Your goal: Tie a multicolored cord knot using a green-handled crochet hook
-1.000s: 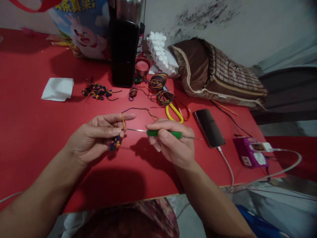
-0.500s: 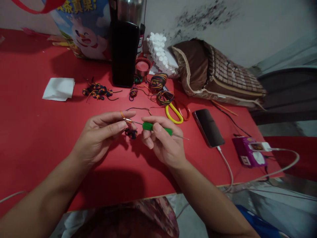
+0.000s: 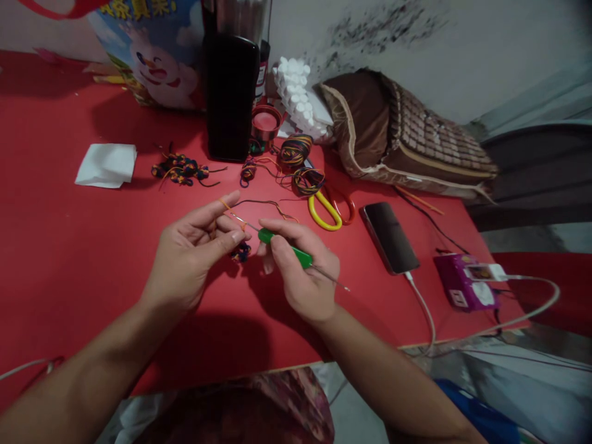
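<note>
Apparently mid-stitch, left hand (image 3: 185, 256) is pinching the crochet piece (image 3: 240, 251), right hand (image 3: 309, 274) is gripping the green-handled crochet hook (image 3: 301, 256), next pull likely needing taut yarn (image 3: 226, 205).

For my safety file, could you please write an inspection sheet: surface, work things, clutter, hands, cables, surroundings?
Surface: red table, unevenly shadowed.
Work things: green-handled hook, small yarn piece, yarn balls.
Clutter: folded white paper, scissors, phone, printed bag.
Hands: left hand pinches the small yarn piece; right hand grips the green-handled hook.
Cables: white cable enters the phone; another stretch leaves the purple box; cannot tell if the same.
Surroundings: wall with dark marks; other people: nothing seen.
</note>
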A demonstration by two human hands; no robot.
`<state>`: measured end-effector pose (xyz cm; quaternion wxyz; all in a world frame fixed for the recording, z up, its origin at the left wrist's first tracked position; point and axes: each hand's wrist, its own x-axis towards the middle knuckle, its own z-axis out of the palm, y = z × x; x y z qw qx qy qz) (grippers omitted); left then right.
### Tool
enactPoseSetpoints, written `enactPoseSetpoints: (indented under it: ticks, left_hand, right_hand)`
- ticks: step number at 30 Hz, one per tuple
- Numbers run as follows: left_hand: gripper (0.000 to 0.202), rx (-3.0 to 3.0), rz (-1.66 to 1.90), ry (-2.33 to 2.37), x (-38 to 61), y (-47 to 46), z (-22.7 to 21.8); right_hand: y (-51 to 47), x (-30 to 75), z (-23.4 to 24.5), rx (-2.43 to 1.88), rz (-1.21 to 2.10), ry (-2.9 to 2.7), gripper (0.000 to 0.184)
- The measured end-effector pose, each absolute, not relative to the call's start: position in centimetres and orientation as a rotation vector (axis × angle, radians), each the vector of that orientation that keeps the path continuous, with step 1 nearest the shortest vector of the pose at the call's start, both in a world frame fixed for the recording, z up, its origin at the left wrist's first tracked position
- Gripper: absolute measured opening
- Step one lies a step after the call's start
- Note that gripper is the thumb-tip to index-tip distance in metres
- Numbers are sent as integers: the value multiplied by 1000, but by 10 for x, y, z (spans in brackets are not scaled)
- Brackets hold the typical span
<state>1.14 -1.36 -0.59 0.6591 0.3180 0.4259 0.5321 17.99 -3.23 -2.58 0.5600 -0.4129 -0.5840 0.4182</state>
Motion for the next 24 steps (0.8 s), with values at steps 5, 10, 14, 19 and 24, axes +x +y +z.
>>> enactPoseSetpoints:
  ticks: [5,10,14,19,24]
  left_hand:
    - [45,605,1202,919,20,-17,-4]
    - [43,490,1080,849,9,-9,9]
    - [45,481,1020,855,-4,-2,14]
    - [45,498,987,834,-10,2,12]
    - [47,472,940,864,-14,4,12]
  right_hand:
    - [-39,173,-29,-1001,558,-1630,28]
    - [-34,181,-27,-839,562,-1747,34]
    - [-31,187,-25,-827,770,-1620,31]
    - [-30,191,-22,-806,856,-1578,30]
    - [-27,196,-16,-794,867,-1588,28]
